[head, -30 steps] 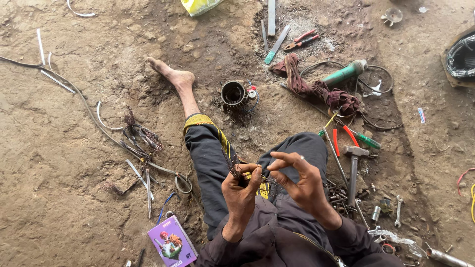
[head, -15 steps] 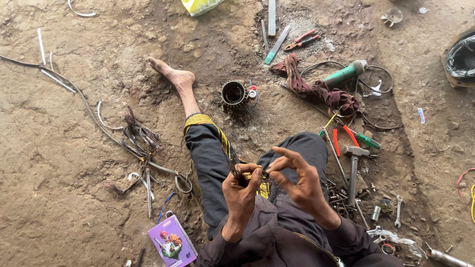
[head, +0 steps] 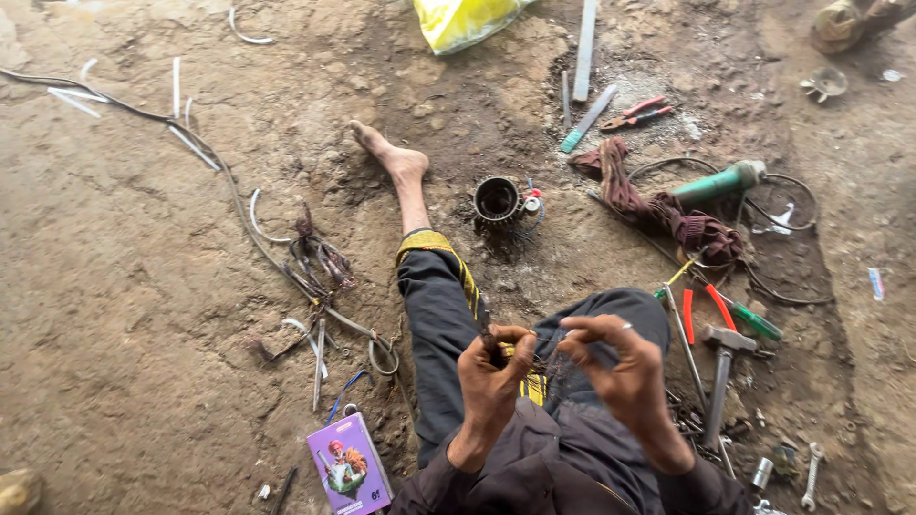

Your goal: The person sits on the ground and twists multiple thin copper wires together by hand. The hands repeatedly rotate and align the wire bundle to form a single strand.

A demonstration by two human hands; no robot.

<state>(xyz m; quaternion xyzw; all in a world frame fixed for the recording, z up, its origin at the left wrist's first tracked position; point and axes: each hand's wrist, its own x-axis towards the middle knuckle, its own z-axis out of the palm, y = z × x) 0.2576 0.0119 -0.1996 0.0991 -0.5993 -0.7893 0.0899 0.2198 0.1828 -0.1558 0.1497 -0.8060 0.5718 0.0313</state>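
I sit on a dirt floor with one bare leg stretched forward. My left hand (head: 493, 372) grips a thin dark tool or wire stub held upright in front of my lap. My right hand (head: 611, 358) pinches fine wire strands (head: 546, 355) that run across to the left hand. Both hands hover above my dark trousers, a few centimetres apart. What exactly the strands join to is hidden by my fingers.
A round dark stator-like part (head: 497, 199) lies beyond my knee. A hammer (head: 720, 367), red-handled pliers (head: 701, 310), a green screwdriver (head: 757, 321), a green-handled grinder (head: 720, 181) with rag-wrapped cable, files and a small purple box (head: 348, 467) surround me. Cable scraps (head: 315, 262) lie left.
The view has shifted slightly; my hands stay together in front of me, the right fingers working along the strands. Nothing was picked up or let go.
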